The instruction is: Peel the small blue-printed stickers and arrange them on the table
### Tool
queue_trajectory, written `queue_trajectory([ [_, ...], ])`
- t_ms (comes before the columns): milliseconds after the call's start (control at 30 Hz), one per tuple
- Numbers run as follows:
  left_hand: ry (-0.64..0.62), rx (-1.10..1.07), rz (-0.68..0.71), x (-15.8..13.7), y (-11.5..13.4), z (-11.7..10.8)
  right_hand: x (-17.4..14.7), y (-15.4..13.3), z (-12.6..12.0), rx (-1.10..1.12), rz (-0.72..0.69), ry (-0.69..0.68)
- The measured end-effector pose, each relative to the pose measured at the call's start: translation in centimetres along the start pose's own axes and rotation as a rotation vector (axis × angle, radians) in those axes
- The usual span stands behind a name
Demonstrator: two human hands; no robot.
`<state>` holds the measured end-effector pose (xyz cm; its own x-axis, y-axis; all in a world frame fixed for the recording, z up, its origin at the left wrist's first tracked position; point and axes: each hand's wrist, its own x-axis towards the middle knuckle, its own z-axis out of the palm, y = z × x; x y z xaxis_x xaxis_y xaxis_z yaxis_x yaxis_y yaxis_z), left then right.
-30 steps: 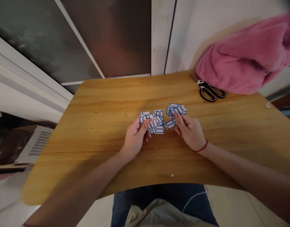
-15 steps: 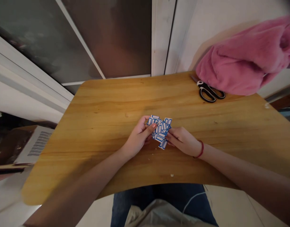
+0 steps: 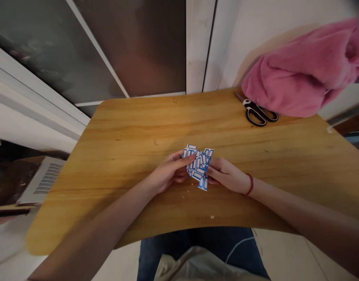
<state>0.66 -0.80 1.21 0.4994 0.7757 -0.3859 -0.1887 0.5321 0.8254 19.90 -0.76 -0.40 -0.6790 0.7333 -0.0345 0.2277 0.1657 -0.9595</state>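
Observation:
Between my hands, above the middle of the wooden table [image 3: 132, 128], is a flat white paper cutout [image 3: 199, 164] with blue-outlined blocks printed on it and a stepped, irregular edge. My left hand [image 3: 172, 169] pinches its left side, thumb on top and fingers partly hidden underneath. On the other side, my right hand [image 3: 226, 173], with a red band [image 3: 249, 185] at the wrist, holds the right edge between thumb and fingers. A narrow piece of the cutout points down toward me.
Black-handled scissors [image 3: 257, 113] lie at the table's back right beside a pink plush cloth [image 3: 296, 74]. Tiny white scraps [image 3: 212, 217] dot the tabletop near me. A cardboard box [image 3: 45, 181] stands left of the table. Behind the table is a glass-panelled door [image 3: 156, 47].
The paper cutout has tilted slightly, so its face shows more fully and its lower piece reaches nearer to me. My left thumb lies straighter across it. Both hands keep their hold.

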Motion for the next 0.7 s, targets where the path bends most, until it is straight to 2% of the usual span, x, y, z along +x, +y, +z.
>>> queue_trajectory([
  [167,-0.126,0.01,-0.114,-0.2,0.0,-0.2,-0.1,0.2,0.3,0.131,0.012,-0.1],
  [233,-0.111,0.016,-0.09,-0.2,-0.1,-0.1,-0.2,0.1,0.3,0.138,0.001,-0.116],
  [300,-0.042,0.018,-0.033,-0.2,-0.2,0.1,-0.2,0.0,0.2,0.12,0.011,-0.083],
  [400,0.115,0.009,0.078,0.0,-0.3,0.1,0.0,-0.3,-0.1,0.037,0.016,0.076],
  [500,0.252,0.016,0.178,0.4,-0.5,-0.1,0.1,-0.5,-0.3,-0.136,-0.018,0.356],
  [600,0.262,0.076,0.194,0.6,-0.8,0.0,0.1,-0.5,-0.3,-0.298,-0.06,0.55],
  [700,0.189,0.13,0.146,0.6,-1.3,0.5,0.2,-0.6,0.0,-0.468,-0.121,0.592],
])
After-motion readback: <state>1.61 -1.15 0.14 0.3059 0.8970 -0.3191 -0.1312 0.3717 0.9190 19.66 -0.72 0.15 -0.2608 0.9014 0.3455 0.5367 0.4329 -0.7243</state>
